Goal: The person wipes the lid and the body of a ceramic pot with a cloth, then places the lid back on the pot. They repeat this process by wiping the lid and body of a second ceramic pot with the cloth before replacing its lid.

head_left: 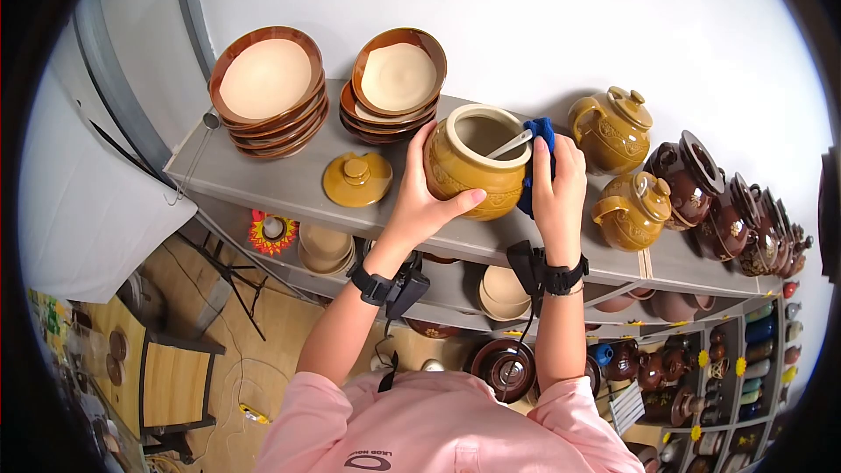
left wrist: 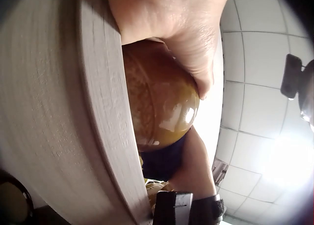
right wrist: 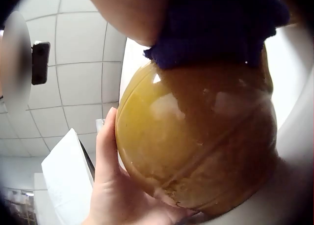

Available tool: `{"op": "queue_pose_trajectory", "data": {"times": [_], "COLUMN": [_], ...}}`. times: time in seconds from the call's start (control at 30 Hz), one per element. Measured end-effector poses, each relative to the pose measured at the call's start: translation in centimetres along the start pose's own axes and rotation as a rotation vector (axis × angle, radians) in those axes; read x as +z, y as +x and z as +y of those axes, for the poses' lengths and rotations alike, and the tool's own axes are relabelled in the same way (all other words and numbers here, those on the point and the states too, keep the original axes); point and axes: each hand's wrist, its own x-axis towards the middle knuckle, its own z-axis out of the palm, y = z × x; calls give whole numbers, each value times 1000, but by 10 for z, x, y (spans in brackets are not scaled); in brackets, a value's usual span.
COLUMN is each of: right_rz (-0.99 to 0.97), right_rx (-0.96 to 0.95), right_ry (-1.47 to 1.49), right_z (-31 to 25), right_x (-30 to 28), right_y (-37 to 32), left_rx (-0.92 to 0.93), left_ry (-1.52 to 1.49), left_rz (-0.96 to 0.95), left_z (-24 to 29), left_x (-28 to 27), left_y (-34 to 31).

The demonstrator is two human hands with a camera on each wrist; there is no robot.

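Observation:
A mustard-glazed pot with a pale rim stands on the grey shelf, a white spoon leaning inside its mouth. My left hand grips the pot's left side, thumb across the front; the left wrist view shows this hand curved over the glazed belly. On the pot's right side, my right hand holds a dark blue cloth against the wall. In the right wrist view the cloth lies on the glaze. The matching lid rests left of the pot.
Two stacks of brown-rimmed dishes stand at the back left. To the right are two mustard teapots and several dark brown jars. Lower shelves hold bowls; the shelf's front edge runs below my wrists.

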Motion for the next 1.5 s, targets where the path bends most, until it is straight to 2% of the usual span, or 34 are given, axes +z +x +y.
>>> {"op": "queue_pose_trajectory", "data": {"times": [0.23,0.53,1.03,1.13,1.27,1.37,1.5], "right_rz": [-19,26,-10,92,96,27,47], "right_rx": [53,287,470,477,556,522,433], "right_ry": [72,319,661,717,611,703,404], "right_z": [5,16,29,20,38,29,25], "right_x": [-2,-2,1,6,21,12,8], "right_y": [-2,-6,-27,-31,-52,-49,-52], "left_rx": [4,-10,17,16,12,14,-26], "left_ry": [-5,-11,-25,-17,-13,17,18], "left_rz": [3,4,10,11,18,22,10], "left_z": [4,5,2,1,3,3,6], "left_x": [4,4,3,3,3,2,4], "left_y": [0,0,0,0,0,-2,-2]}}
